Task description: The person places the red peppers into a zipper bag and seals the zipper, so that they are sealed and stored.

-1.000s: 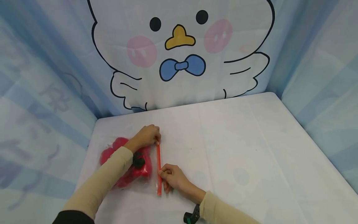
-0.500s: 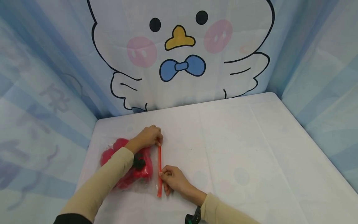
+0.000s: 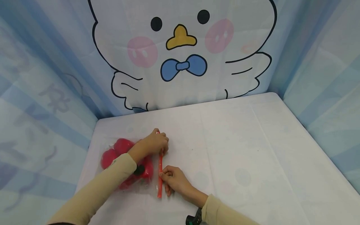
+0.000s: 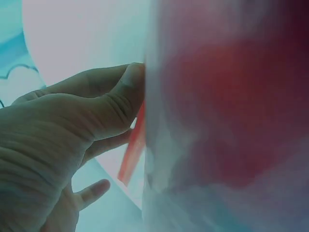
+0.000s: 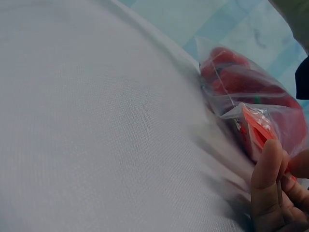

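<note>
A clear plastic zip bag (image 3: 144,188) with several rounded red things (image 3: 123,145) inside lies on the left part of the table. Along its right edge runs an orange-red zip strip (image 3: 160,189). My left hand (image 3: 154,143) pinches this strip at its far part, the arm crossing over the bag. Nearer to me, my right hand (image 3: 175,179) pinches the same strip between thumb and fingers. Up close in the left wrist view, the thumb (image 4: 123,96) presses at the strip (image 4: 133,152). In the right wrist view the strip's end (image 5: 256,125) looks parted.
A white cloth covers the table (image 3: 233,150). A printed curtain (image 3: 182,90) hangs behind the table's far edge, with blue curtains (image 3: 323,78) on both sides. A dark wrist device (image 3: 194,217) sits by the right sleeve.
My left hand has moved a little nearer and to the right along the strip, and the strip's far tip now shows beyond it. The right hand stays nearly still.
</note>
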